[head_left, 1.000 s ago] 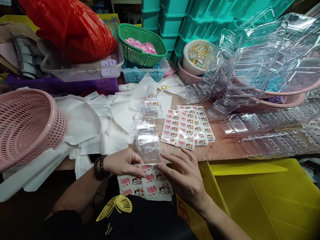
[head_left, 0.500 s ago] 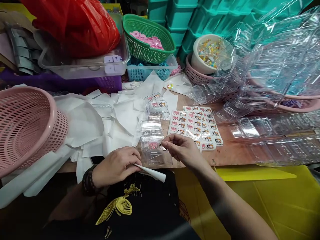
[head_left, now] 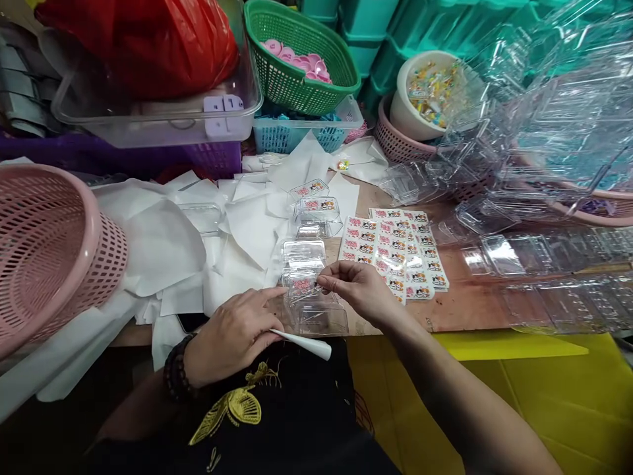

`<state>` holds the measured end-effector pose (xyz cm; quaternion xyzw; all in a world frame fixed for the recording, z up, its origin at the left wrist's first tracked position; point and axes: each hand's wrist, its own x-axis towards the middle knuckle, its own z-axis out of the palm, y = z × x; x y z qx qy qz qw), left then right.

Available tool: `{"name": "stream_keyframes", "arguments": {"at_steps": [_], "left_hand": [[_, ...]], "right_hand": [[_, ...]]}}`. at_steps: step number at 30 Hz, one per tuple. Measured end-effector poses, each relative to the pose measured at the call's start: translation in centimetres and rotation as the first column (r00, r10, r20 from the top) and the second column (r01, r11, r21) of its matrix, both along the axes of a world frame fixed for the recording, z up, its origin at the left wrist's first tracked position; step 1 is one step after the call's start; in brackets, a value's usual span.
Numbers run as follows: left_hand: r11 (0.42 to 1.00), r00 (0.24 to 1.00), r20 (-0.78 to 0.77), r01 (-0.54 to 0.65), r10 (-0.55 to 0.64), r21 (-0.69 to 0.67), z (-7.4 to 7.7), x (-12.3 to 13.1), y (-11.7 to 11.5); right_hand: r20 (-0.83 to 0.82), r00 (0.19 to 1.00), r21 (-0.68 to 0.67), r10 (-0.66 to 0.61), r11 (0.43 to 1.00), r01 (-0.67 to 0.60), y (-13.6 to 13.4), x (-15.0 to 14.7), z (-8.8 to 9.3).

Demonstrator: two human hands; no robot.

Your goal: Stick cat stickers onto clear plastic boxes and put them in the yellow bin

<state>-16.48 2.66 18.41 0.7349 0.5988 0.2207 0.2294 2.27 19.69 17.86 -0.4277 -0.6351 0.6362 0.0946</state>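
Note:
My left hand holds a curled white sheet, its edge between thumb and fingers. The index finger of that hand stretches toward the left side of a clear plastic box, which lies unfolded at the table's front edge. Over the box's middle part, my right hand pinches the right end of a small cat sticker with pink lettering. Whether the sticker's left end touches the plastic I cannot tell. Just beyond lies another clear box bearing the same cat design. Cat sticker sheets lie stacked right of it.
White paper scraps cover the table's left part beside a pink basket. Clear plastic boxes pile up at right. Behind stand a green basket of pink pieces and a white bowl of small wrapped pieces.
My left index finger has stretched out toward the box's left edge. The right hand keeps its pinch on the sticker over the box. The camera view has shifted slightly.

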Motion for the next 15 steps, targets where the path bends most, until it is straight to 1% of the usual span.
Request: {"name": "stream_keyframes", "arguments": {"at_steps": [6, 12, 15], "left_hand": [[1.0, 1.0, 0.006, 0.018, -0.018, -0.006, 0.0, 0.1, 0.3], [0.995, 0.997, 0.013, 0.081, -0.08, -0.058, -0.3, 0.4, 1.0], [0.992, 0.996, 0.004, 0.094, -0.094, -0.081, -0.5, 0.6, 1.3]], "right_hand": [[0.001, 1.0, -0.01, -0.005, 1.0, 0.005, 0.0, -0.1, 0.0], [0.034, 0.999, 0.042, 0.012, 0.999, -0.014, -0.1, -0.2, 0.2], [0.055, 0.998, 0.051, 0.02, 0.998, -0.023, 0.0, -0.3, 0.2]]}}
